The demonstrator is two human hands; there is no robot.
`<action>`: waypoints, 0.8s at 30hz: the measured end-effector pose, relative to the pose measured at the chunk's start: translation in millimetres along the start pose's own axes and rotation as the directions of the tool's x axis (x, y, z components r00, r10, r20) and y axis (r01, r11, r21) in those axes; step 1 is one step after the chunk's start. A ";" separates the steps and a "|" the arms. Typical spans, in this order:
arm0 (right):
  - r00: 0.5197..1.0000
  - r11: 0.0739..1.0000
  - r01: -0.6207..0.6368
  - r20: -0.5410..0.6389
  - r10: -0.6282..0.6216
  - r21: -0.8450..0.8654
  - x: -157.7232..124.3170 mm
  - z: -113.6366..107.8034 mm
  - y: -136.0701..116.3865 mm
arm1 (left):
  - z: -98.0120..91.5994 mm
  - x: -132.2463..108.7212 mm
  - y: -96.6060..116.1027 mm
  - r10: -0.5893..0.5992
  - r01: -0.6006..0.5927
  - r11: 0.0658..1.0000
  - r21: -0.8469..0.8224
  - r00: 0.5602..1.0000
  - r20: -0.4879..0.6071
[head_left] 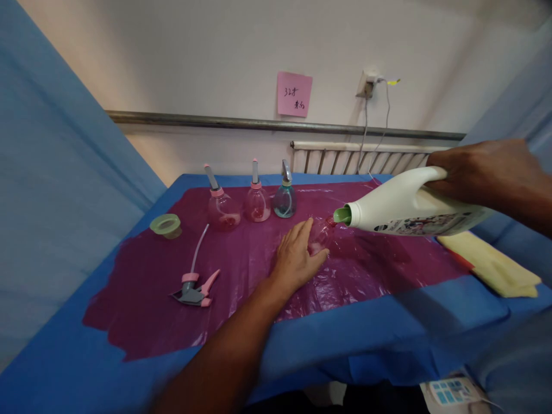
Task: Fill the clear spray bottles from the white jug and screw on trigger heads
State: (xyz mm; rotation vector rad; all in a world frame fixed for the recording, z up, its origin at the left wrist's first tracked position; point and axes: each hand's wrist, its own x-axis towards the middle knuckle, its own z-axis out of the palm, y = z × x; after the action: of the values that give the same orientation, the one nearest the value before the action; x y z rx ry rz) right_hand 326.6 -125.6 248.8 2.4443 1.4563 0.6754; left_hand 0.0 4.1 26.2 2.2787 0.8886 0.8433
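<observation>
My left hand [296,253] is wrapped round a clear, pinkish spray bottle body [319,236] without its top, tilted towards the right. In my right hand [483,172] is a large pale green jug [392,207], held by its handle and tipped nearly level. The jug's green spout [342,215] meets or almost meets the mouth of the small bottle; whether liquid flows is too small to tell. A grey and pink spray trigger head [192,292] with its tube lies on the purple plastic sheet [142,287], left of my left forearm.
Two pink-collared spray bottles [224,211] and a teal one [285,200] stand at the back. A pale green funnel-like cup [166,225] sits at the left. A folded yellow cloth [495,264] lies at the right edge. Behind are a rail [241,122] and a socket with cables [368,84].
</observation>
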 end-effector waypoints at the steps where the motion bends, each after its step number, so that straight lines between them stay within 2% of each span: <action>1: 1.000 1.000 -0.003 0.001 0.003 -0.006 0.1 0.1 0.3 | -0.1 0.0 0.2 0.000 0.000 1.000 -0.002 1.000 0.002; 14: 1.000 1.000 0.007 -0.020 -0.007 -0.006 2.2 3.4 3.7 | 2.4 1.0 -2.3 0.004 -0.004 1.000 0.014 1.000 -0.002; 19: 0.998 0.999 0.032 -0.062 -0.034 -0.030 2.7 5.3 5.1 | 1.8 0.5 -1.4 0.006 -0.006 1.000 0.012 1.000 0.000; 24: 0.999 0.999 0.010 -0.031 -0.011 -0.033 2.6 4.5 3.9 | 0.7 0.4 0.0 0.002 -0.002 1.000 0.009 1.000 -0.001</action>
State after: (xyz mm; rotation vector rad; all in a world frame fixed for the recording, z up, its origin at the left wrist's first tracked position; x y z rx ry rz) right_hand 332.9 -125.0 247.2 2.4096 1.4567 0.7322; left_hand 0.7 4.2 25.9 2.2880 0.8921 0.8426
